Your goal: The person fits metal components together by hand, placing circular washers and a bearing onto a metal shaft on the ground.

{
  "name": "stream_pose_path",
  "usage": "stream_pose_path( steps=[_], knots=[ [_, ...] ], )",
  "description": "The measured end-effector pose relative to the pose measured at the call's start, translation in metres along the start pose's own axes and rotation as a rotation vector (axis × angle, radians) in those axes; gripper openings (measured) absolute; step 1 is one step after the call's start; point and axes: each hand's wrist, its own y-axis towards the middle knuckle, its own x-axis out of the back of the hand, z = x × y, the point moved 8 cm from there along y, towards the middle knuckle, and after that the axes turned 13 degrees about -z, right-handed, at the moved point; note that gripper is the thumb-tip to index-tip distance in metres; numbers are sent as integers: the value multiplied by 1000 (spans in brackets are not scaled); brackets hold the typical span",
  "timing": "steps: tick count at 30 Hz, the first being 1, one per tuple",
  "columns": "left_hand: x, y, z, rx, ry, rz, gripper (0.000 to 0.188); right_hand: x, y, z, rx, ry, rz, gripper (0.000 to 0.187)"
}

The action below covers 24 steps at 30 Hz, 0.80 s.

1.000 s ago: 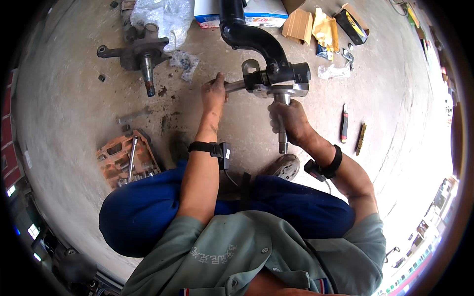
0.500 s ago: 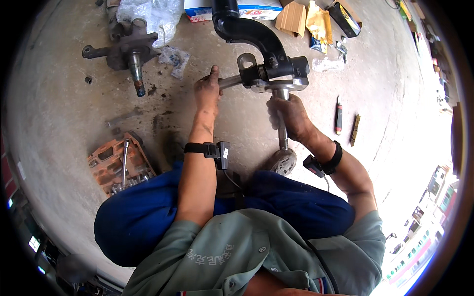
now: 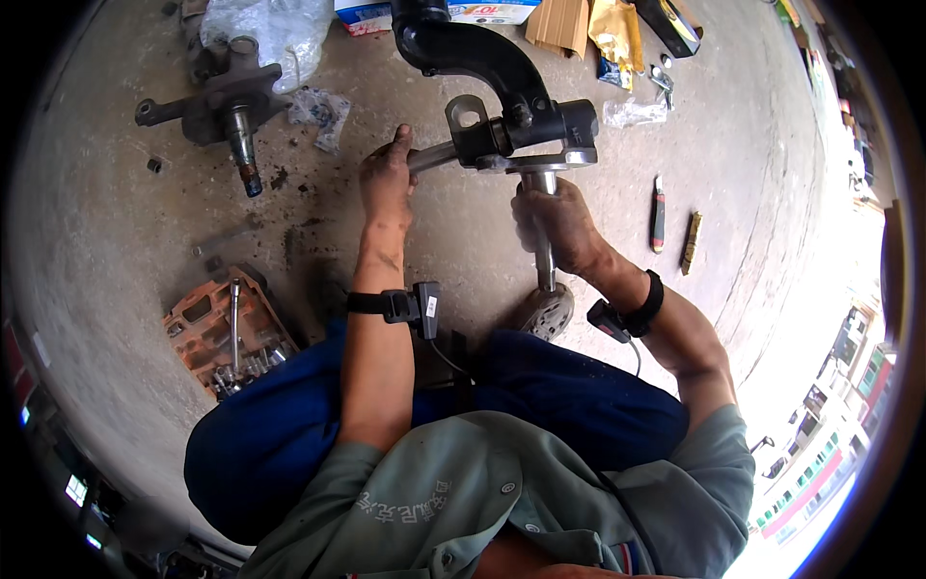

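A black steering knuckle (image 3: 482, 142) sits on the end of a curved black axle beam (image 3: 473, 43), ahead of me. My left hand (image 3: 388, 179) is wrapped round the grey arm (image 3: 432, 157) that sticks out of the knuckle's left side, its thumb pointing up. Below the knuckle's flange (image 3: 526, 164) my right hand (image 3: 564, 224) grips the bright metal spindle (image 3: 545, 265), whose lower end comes out beneath the fingers. A second, worn steering knuckle (image 3: 224, 101) lies on the floor at the far left, spindle toward me.
An orange tool case (image 3: 188, 347) with sockets and a ratchet handle (image 3: 234, 318) stands by my left knee. On the right lie a utility knife (image 3: 658, 217) and a brownish strip (image 3: 691, 241). Plastic wrap (image 3: 289, 39), boxes (image 3: 559, 27) and a yellow bag (image 3: 617, 34) are at the back.
The whole view has shifted, so floor items and the beam appear farther left and slightly higher. Both hands keep their hold on the knuckle's arm and spindle.
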Motion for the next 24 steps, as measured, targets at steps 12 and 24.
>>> stream_pose_path(
  steps=[12,24],
  knots=[
    [-1,3,4,11,-19,52,35,2,-3,-2,-31,18,-19,13],
    [1,-4,4,-51,66,30,33,3,-13,-9,-36,34,-42,12]
  ],
)
